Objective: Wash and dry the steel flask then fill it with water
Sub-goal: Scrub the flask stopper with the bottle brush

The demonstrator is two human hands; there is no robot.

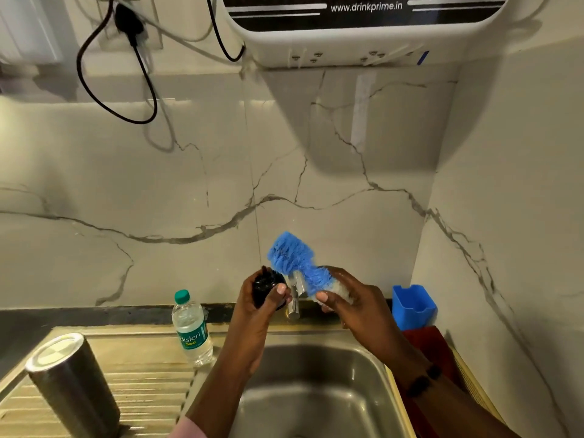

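A pink sleeve (pixel 189 429) shows at the bottom edge, on the left arm. At far left, the steel flask (pixel 71 379) stands upside down and slightly tilted on the ribbed drainboard (pixel 151 384), its flat base facing up, well apart from both hands. To its right, a clear plastic water bottle (pixel 191 330) with a green cap stands upright at the back of the drainboard, just beside the left forearm.

The left hand (pixel 259 306) is closed around a small black lid (pixel 267 287), fingers wrapped on its side and thumb across the front, held above the sink (pixel 316 393). Behind and between the hands, a chrome tap (pixel 295 298) rises from the back ledge. The right hand (pixel 350 300) is closed around the handle end of a blue bristle brush (pixel 292 257), whose head points up and to the left, close to the lid; whether the bristles touch it cannot be determined. A dark band (pixel 423 379) sits on the right wrist.

At right, a blue plastic holder (pixel 414 305) sits against the wall, with a dark red cloth (pixel 433 346) lying in front of it. A white water purifier (pixel 363 30) hangs overhead.
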